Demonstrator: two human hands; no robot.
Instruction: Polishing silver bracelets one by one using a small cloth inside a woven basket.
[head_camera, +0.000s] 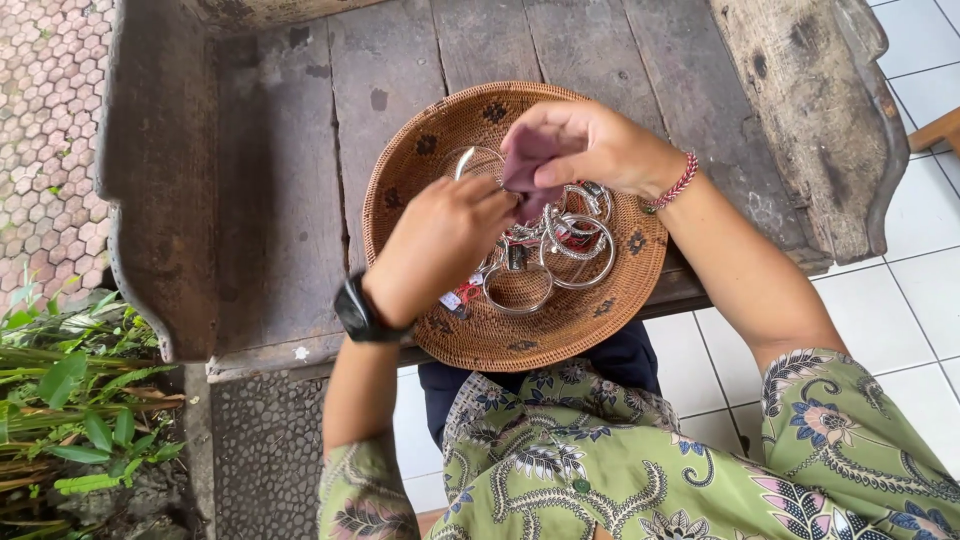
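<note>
Right in the middle of the frame, a round woven basket (470, 330) sat on an old wooden bench (280, 200), with its near rim hanging a little over the bench's front edge. Inside the basket lay a heap of shiny silver bangles (580, 245), some big and round, with small tags tied to a few of them. The person's right hand (590, 145) was above the upper part of the basket, and its fingers were pinched shut on a small purple cloth (527, 170). The cloth hung down toward the bangles. A red and white beaded bracelet (675, 185) went around the right wrist. The left hand (440, 240) was just beside the cloth, a bit lower and more to the left. Its fingers were curled in toward the cloth, and their tips were hidden, so it could not be told what they held, if anything. A thin silver ring (475, 160) peeked out just above that hand. A black watch (358, 310) was strapped on the left wrist. The person wore a green top with flower shapes (600, 460), seen at the bottom of the frame. White floor tiles (930, 280) showed on the right side, and green leafy plants (70, 400) grew at the lower left.
</note>
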